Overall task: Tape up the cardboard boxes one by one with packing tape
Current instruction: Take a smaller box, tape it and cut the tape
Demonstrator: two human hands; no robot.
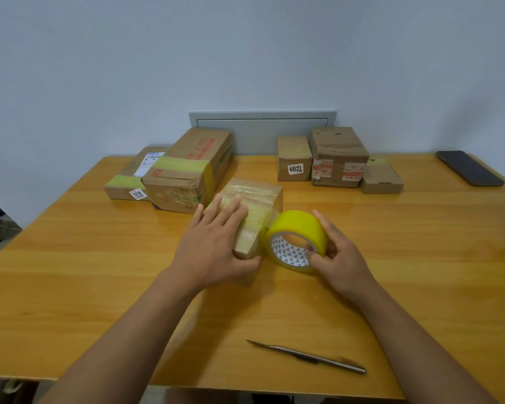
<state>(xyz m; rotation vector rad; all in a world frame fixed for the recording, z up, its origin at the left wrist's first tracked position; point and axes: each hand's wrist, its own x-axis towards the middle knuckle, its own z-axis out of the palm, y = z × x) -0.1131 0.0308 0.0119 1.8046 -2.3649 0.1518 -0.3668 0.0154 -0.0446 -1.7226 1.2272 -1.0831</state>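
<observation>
Left hand rests flat, fingers straight, on small tape-wrapped cardboard box mid-table; right hand grips yellow packing tape roll touching it

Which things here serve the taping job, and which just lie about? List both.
Job: small tape-wrapped cardboard box under left hand; yellow packing tape roll in right hand; slim metal craft knife.
Idle: dark flat phone; grey wall panel.
</observation>
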